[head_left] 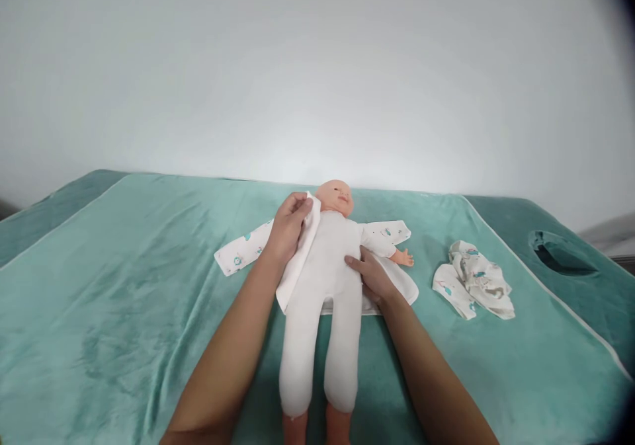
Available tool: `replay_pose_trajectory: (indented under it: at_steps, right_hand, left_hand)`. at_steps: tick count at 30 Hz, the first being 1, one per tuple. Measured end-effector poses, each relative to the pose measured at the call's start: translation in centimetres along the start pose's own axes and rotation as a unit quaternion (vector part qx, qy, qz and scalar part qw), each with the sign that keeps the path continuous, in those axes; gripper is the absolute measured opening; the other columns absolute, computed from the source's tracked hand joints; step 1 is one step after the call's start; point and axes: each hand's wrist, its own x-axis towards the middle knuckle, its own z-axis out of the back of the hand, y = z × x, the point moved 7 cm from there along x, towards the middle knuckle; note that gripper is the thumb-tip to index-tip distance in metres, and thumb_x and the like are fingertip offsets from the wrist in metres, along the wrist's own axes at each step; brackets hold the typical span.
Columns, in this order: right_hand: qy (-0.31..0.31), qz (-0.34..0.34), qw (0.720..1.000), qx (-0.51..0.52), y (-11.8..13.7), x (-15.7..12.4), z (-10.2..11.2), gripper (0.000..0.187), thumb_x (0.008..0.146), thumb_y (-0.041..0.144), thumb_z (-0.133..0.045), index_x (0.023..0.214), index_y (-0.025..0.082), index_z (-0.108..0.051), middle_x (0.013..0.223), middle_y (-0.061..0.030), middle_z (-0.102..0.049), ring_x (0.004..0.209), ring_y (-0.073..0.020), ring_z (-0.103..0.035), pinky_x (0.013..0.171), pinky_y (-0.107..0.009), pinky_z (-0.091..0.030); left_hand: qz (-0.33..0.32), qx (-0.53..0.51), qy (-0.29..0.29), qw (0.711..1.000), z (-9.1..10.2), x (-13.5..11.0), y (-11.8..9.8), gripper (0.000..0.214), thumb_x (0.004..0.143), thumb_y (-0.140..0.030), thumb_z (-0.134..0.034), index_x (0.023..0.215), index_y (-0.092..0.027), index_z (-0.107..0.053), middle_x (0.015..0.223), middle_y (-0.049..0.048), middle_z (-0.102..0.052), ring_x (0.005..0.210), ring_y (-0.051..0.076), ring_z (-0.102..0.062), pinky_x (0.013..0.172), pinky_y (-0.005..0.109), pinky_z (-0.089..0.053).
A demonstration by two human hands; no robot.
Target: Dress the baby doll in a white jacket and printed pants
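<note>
A baby doll (327,260) with a white cloth body lies on its back, its feet towards me. Beneath it a white printed baby shirt (243,249) is spread, one sleeve out to each side. My left hand (289,228) pinches the shirt's left front edge and holds it up beside the doll's neck and chest. My right hand (373,274) grips the side of the doll's body at the waist, thumb on the front. Its other fingers are hidden behind the doll. The doll's arm on the right lies over the shirt; its other arm is out of sight.
A crumpled printed baby garment (473,281) lies to the right. Underneath everything is a green sheet (124,286) on a padded bed, with a dark oval hole (563,254) near its right end. A pale wall (317,68) stands behind.
</note>
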Motion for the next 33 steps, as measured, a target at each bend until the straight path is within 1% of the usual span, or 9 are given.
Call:
replay_pose_trajectory:
  at_steps: [6,9,13,16,21,25,28,30,33]
  right_hand:
    - [0.011,-0.01,0.999,-0.045,1.0,0.1,-0.8,0.043,0.076,0.038,-0.079,0.115,0.024,-0.068,0.12,-0.0048,-0.072,0.109,-0.0245,-0.067,0.096,-0.037,-0.054]
    - [-0.002,-0.016,0.997,-0.075,1.8,0.5,-1.4,0.04,0.077,0.043,-0.076,0.111,0.024,-0.069,0.114,-0.0037,-0.073,0.107,-0.024,-0.067,0.094,-0.036,-0.053]
    - [-0.005,0.017,0.992,-0.127,2.2,1.6,-1.7,0.035,0.083,0.049,-0.07,0.107,0.023,-0.069,0.11,-0.0029,-0.073,0.106,-0.023,-0.065,0.092,-0.034,-0.052]
    - [0.013,0.046,0.994,-0.099,1.6,2.0,-1.5,0.04,0.087,0.051,-0.066,0.118,0.026,-0.067,0.123,-0.0026,-0.07,0.115,-0.0226,-0.062,0.099,-0.034,-0.05]
    - [0.063,0.045,0.994,-0.08,1.2,2.0,-2.1,0.048,0.086,0.056,-0.067,0.129,0.033,-0.064,0.137,0.0001,-0.063,0.124,-0.0228,-0.059,0.108,-0.037,-0.046]
    - [0.088,0.086,0.984,-0.124,2.1,2.1,-2.2,0.049,0.089,0.055,-0.064,0.134,0.036,-0.06,0.142,0.0039,-0.059,0.138,-0.0212,-0.048,0.118,-0.036,-0.037]
    - [0.09,0.078,0.981,-0.154,1.1,2.5,-1.5,0.046,0.085,0.054,-0.067,0.125,0.031,-0.067,0.134,0.0006,-0.065,0.136,-0.0253,-0.049,0.118,-0.04,-0.035]
    - [0.081,0.06,0.983,-0.156,-0.1,2.7,-1.0,0.039,0.079,0.053,-0.072,0.109,0.028,-0.074,0.12,-0.0018,-0.072,0.128,-0.029,-0.054,0.114,-0.044,-0.038]
    - [0.106,0.051,0.987,-0.107,-0.9,2.9,-0.7,0.034,0.073,0.05,-0.076,0.098,0.027,-0.075,0.106,-0.0012,-0.075,0.118,-0.0285,-0.059,0.107,-0.044,-0.043]
  left_hand:
    - [0.041,0.122,0.04,0.991,-0.8,-0.9,-2.6,0.013,0.079,-0.029,-0.078,0.08,-0.017,-0.073,0.075,0.0011,-0.066,0.069,0.016,-0.056,0.057,0.024,-0.041]
    - [0.079,0.089,0.115,0.986,-2.2,-2.8,-4.6,0.012,0.077,-0.024,-0.079,0.087,-0.018,-0.076,0.084,0.0056,-0.071,0.071,0.02,-0.064,0.054,0.026,-0.045]
    - [0.123,0.025,0.221,0.967,-4.3,-5.4,-6.6,0.027,0.076,-0.018,-0.078,0.102,-0.024,-0.076,0.092,0.0058,-0.073,0.085,0.028,-0.071,0.058,0.03,-0.054]
    - [0.08,0.095,0.24,0.963,-4.2,-5.2,-6.8,0.03,0.081,-0.021,-0.075,0.111,-0.024,-0.074,0.105,0.0056,-0.071,0.098,0.029,-0.069,0.068,0.032,-0.057]
    - [-0.058,0.344,0.152,0.925,-2.5,-2.8,-5.0,0.023,0.093,-0.03,-0.062,0.112,-0.028,-0.073,0.114,0.0037,-0.07,0.104,0.026,-0.065,0.086,0.034,-0.051]
    - [-0.132,0.372,0.175,0.902,-4.5,-2.2,-1.6,0.022,0.09,-0.027,-0.065,0.111,-0.029,-0.072,0.124,0.0049,-0.068,0.125,0.031,-0.056,0.111,0.044,-0.038]
    - [-0.174,0.482,0.206,0.834,-8.6,-1.9,1.5,0.031,0.084,-0.021,-0.069,0.115,-0.027,-0.067,0.126,0.0099,-0.065,0.128,0.036,-0.051,0.113,0.053,-0.031]
    - [-0.192,0.574,0.248,0.756,-12.1,-1.8,3.1,0.042,0.078,-0.012,-0.071,0.118,-0.024,-0.063,0.126,0.0127,-0.063,0.126,0.037,-0.051,0.11,0.055,-0.031]
    - [-0.197,0.677,0.325,0.63,-16.1,-1.6,3.8,0.038,0.078,-0.002,-0.061,0.112,-0.02,-0.061,0.11,0.0123,-0.065,0.106,0.032,-0.06,0.097,0.049,-0.038]
